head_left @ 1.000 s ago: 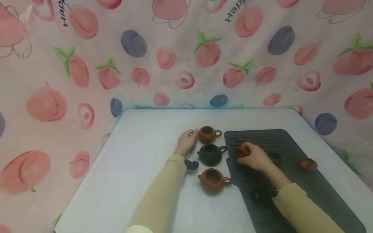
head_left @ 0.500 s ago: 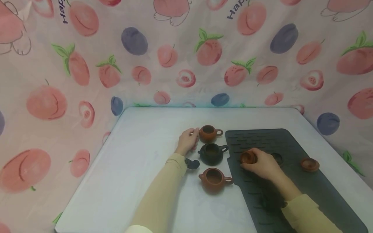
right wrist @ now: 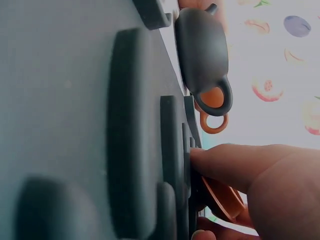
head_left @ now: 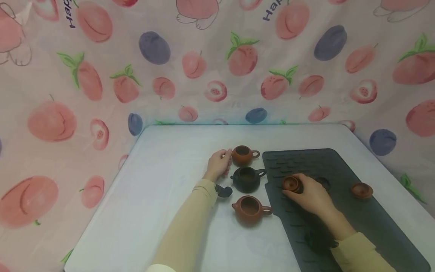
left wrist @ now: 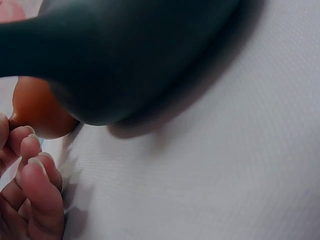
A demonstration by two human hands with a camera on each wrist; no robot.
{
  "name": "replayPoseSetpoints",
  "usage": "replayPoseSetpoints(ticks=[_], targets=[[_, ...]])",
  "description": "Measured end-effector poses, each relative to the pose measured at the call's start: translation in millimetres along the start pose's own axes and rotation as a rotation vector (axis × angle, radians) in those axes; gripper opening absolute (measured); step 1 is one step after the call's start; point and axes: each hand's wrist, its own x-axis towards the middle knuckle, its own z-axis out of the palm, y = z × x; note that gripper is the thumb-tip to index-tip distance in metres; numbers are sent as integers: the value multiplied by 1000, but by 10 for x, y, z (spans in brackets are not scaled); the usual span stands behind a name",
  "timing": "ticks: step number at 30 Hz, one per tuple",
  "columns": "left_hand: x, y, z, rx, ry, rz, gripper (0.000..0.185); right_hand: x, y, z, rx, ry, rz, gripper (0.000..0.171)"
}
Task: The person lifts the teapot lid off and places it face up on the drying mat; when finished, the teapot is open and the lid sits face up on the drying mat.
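Observation:
Three small lidless teapots stand in a column on the white table: a reddish-brown teapot [head_left: 242, 158] at the back, a black teapot [head_left: 246, 185] in the middle, a brown teapot [head_left: 249, 217] in front. My left hand [head_left: 218, 164] pinches the back teapot's spout, seen close in the left wrist view beside its orange body [left wrist: 42, 112]. Over the dark tray [head_left: 340, 226], my right hand [head_left: 310, 194] grips a small brown teapot lid [head_left: 290, 184] between thumb and fingers. In the right wrist view the fingers partly cover this lid [right wrist: 222, 197].
A dark lid [head_left: 323, 183] lies on the tray just beyond my right hand, partly hidden by it. Farther right on the tray is another brown lid [head_left: 361, 190]. The tray has raised ribs [right wrist: 127, 130]. A fruit-printed cloth [head_left: 217, 68] hangs behind the table.
My right hand has moved a little right and toward me with the brown lid, which has tilted so its round face shows more. The left hand stays at the back teapot.

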Motion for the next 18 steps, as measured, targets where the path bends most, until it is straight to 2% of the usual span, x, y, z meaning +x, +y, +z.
replayPoseSetpoints(ticks=[10,13,18], targets=[[5,-44,-36,10,28,-7,43,18,-35,40,25,16,-19,69],[-19,-57,-22,20,45,-2,46,10,-33,33,34,17,7,79],[-211,25,-39,-51,80,-7,58,40,-69,-145,11,5,60,97]])
